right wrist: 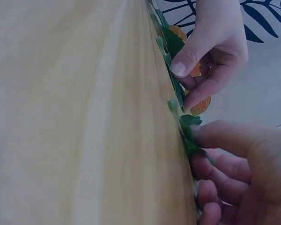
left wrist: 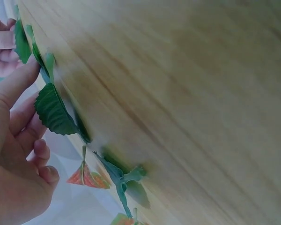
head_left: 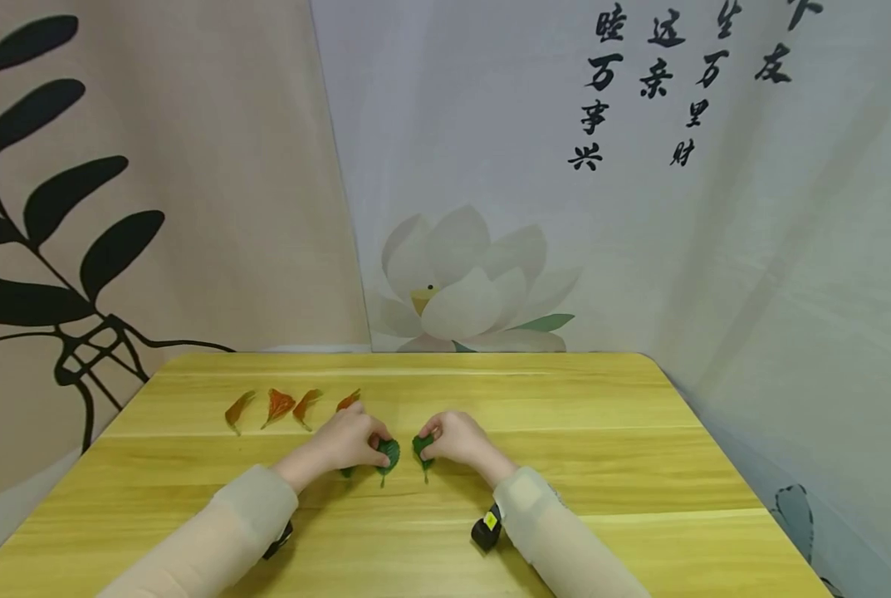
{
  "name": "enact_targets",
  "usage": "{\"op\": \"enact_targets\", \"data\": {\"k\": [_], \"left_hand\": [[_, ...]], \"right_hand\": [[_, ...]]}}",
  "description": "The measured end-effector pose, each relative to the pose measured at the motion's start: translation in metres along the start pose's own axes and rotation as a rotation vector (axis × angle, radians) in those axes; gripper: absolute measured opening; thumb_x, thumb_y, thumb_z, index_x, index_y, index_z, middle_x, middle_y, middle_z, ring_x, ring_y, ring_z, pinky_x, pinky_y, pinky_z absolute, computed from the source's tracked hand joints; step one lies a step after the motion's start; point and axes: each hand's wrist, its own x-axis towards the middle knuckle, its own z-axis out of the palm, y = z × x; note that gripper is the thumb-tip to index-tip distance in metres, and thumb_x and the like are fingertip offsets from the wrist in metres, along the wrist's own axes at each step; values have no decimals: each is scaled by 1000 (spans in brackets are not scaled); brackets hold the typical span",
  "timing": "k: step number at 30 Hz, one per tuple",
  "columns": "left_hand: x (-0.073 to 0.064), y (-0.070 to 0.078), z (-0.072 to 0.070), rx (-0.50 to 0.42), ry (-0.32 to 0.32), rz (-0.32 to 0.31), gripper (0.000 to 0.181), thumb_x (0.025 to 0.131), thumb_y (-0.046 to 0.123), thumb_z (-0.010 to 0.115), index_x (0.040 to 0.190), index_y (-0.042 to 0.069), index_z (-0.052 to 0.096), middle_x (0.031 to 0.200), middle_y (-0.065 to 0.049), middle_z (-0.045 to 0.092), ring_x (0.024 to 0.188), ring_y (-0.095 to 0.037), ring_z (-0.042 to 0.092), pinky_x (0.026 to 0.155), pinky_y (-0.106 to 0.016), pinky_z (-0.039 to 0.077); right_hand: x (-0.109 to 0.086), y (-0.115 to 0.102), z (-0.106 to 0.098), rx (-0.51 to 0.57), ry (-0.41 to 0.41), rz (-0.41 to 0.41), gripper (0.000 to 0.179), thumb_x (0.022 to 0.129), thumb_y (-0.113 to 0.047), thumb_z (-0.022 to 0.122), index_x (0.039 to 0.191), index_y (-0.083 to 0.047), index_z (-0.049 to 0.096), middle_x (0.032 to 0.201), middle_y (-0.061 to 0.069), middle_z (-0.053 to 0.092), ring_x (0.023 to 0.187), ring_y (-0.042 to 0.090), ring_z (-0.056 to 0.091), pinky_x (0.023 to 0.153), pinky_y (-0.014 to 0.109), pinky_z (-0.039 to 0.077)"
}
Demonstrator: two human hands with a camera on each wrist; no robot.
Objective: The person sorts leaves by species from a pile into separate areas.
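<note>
On the wooden table, my left hand holds a green leaf by its edge, thumb and fingertips at the blade. Just to the right, my right hand pinches another green leaf, its stem pointing toward me. The right wrist view shows that leaf between thumb and finger. Beneath the left hand lies a further green leaf, mostly hidden in the head view; the left wrist view shows green leaves beside the fingers and lower down.
Along the back left of the table lie several orange leaves: one far left, one fan-shaped, one curved, and one partly behind the left hand. Black wrist devices sit under the sleeves. A printed cloth hangs behind.
</note>
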Motion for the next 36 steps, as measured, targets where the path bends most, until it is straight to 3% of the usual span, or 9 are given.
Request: {"op": "enact_targets", "data": {"k": [13, 22, 36], "left_hand": [[4, 0, 3, 25, -10, -3, 33, 75, 32, 84, 100, 12, 76, 72, 9, 53, 75, -14, 40, 65, -33, 39], [5, -3, 5, 52, -17, -6, 36, 76, 35, 83, 105, 14, 76, 69, 12, 50, 73, -13, 39, 63, -30, 37], [10, 6, -14, 48, -43, 35, 36, 80, 31, 81, 108, 10, 75, 70, 11, 51, 74, -14, 41, 64, -33, 39]], "right_hand": [[-1, 6, -5, -69, -12, 38, 22, 72, -27, 84, 93, -26, 75, 79, -11, 61, 79, 9, 58, 72, 35, 48], [-1, 11, -2, 49, -21, 7, 19, 76, -20, 80, 95, -20, 75, 65, -3, 59, 59, 11, 51, 56, 28, 43], [0, 12, -14, 177, -28, 7, 23, 88, -24, 71, 108, -12, 74, 83, 1, 62, 66, 13, 50, 56, 29, 42]]}}
